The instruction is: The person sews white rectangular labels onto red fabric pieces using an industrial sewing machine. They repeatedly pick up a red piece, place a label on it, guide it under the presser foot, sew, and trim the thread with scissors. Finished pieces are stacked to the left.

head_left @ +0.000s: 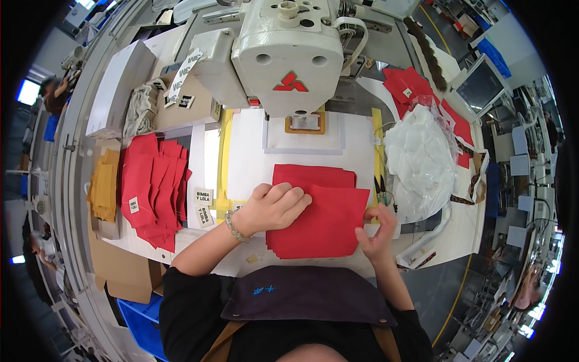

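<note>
Several red panels (329,223) lie beneath the left hand (272,209).

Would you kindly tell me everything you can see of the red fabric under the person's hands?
The red fabric looks like plain, matte cloth with straight-cut edges. At least two roughly rectangular pieces overlap, slightly askew, one showing beyond the upper one's far edge. They lie in front of the sewing machine, over the pale work surface. The left hand, fingers curled, rests on the left part; the right hand is at the right edge. Whether that edge is lifted is unclear.
</note>
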The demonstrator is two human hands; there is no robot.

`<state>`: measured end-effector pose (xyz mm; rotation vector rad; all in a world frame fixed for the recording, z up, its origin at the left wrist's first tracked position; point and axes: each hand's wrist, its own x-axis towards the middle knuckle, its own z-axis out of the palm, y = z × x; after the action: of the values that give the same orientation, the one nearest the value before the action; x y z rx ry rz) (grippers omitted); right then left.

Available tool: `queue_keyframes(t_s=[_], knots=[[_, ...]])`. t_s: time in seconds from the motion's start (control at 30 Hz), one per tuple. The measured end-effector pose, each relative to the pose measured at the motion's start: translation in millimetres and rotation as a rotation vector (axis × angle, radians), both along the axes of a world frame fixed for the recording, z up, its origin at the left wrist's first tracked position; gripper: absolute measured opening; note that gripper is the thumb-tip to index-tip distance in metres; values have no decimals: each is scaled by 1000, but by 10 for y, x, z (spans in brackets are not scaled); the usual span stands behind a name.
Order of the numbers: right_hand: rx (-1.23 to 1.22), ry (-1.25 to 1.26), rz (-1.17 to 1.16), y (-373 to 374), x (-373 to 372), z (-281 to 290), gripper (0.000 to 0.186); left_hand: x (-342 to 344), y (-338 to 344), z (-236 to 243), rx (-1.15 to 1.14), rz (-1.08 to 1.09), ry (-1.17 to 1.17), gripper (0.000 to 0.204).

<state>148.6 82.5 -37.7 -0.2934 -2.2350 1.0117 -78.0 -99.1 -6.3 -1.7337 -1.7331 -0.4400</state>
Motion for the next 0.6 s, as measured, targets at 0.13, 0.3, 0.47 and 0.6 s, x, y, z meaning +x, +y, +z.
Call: queue_keyframes(t_s=[0.13, 0.3, 0.47, 0.6], knots=[[263, 102, 102, -61, -85, 107, 54, -25, 63, 36, 59, -1, 11, 18], [414, -121, 199, -22, -169, 295, 40, -56, 351, 158, 68, 22, -140, 20], [-466, -335, 13, -4, -217, 513, 48, 22, 548, 294, -104, -150, -602, 55], [-1113, -215, 139, 245, -242, 507, 67, 228, 458, 251, -469, -278, -694, 91]])
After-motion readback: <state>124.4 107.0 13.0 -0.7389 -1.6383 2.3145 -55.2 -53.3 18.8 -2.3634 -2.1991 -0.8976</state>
